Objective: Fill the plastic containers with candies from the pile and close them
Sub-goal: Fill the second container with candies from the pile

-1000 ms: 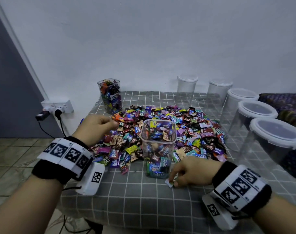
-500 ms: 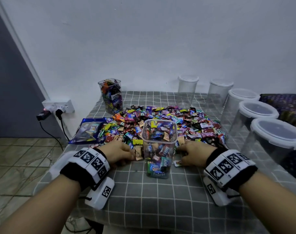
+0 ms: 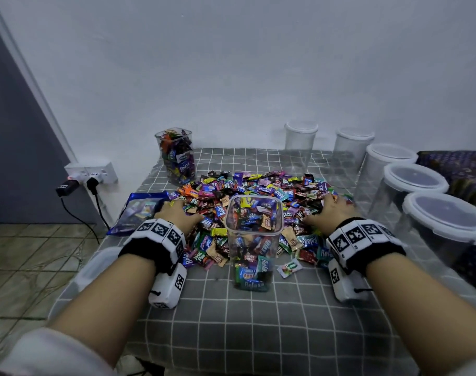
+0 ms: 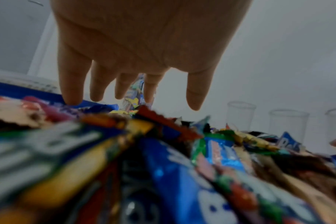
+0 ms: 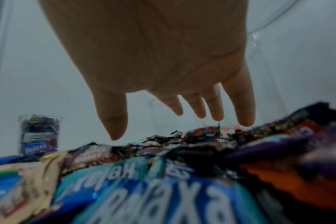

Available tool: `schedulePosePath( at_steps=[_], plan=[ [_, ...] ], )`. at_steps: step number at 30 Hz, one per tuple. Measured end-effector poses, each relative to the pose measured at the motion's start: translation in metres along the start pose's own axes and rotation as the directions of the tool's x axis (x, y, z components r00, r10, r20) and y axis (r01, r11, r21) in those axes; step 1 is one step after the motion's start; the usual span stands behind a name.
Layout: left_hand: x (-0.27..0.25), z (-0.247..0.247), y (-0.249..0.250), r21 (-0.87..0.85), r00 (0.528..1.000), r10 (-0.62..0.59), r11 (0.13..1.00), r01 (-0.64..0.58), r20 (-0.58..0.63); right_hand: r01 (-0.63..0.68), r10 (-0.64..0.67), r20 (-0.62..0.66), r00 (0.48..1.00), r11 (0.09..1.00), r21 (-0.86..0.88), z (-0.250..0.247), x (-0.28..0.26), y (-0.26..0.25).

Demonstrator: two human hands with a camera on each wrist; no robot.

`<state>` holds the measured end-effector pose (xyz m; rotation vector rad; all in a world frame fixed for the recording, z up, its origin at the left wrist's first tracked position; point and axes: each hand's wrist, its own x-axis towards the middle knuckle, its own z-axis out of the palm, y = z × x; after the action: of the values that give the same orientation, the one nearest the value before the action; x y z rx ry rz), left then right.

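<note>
Both hands, left hand [image 3: 177,213] and right hand [image 3: 331,213], spread flat over crinkly wrapped candies [image 3: 258,185] flanking the clear square container [image 3: 254,240].

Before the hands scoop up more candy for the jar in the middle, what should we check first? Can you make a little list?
1. Jar has no lid on: ok, its top is open.
2. Jar has room: ok, the candies inside sit a little below its rim.
3. Jar stands upright on the table: ok.
4. Left hand is free: ok, fingers spread over the candy pile, holding nothing.
5. Right hand is free: ok, fingers straight above the pile, holding nothing.
6. A lid for this jar is close by: cannot tell, the only lids seen sit on the empty jars at the right.
</note>
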<state>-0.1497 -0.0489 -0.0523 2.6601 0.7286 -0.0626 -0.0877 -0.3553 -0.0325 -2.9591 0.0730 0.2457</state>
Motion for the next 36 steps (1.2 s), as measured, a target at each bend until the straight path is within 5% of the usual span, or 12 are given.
schedulePosePath(
  at_steps=[6, 16, 24, 36],
  plan=[
    [0.014, 0.011, 0.003, 0.065, 0.988, -0.068, 0.996, 0.059, 0.138, 0.011, -0.009, 0.118, 0.993, 1.000, -0.020, 0.007, 0.008, -0.005],
    [-0.006, 0.009, 0.022, 0.131, 0.950, 0.180, 0.967, -0.219, 0.255, 0.337, -0.316, 0.184, 0.931, 0.937, -0.091, 0.007, -0.006, -0.025],
    [-0.024, 0.007, 0.038, 0.273, 0.959, 0.231, 0.924, -0.269, 0.166, 0.393, -0.377, 0.137, 0.916, 0.913, -0.113, 0.006, -0.011, -0.030],
    [-0.024, 0.007, 0.036, 0.183, 0.969, 0.245, 0.954, -0.238, -0.020, 0.427, -0.427, 0.046, 0.903, 0.883, -0.195, 0.008, -0.015, -0.032]
  ],
)
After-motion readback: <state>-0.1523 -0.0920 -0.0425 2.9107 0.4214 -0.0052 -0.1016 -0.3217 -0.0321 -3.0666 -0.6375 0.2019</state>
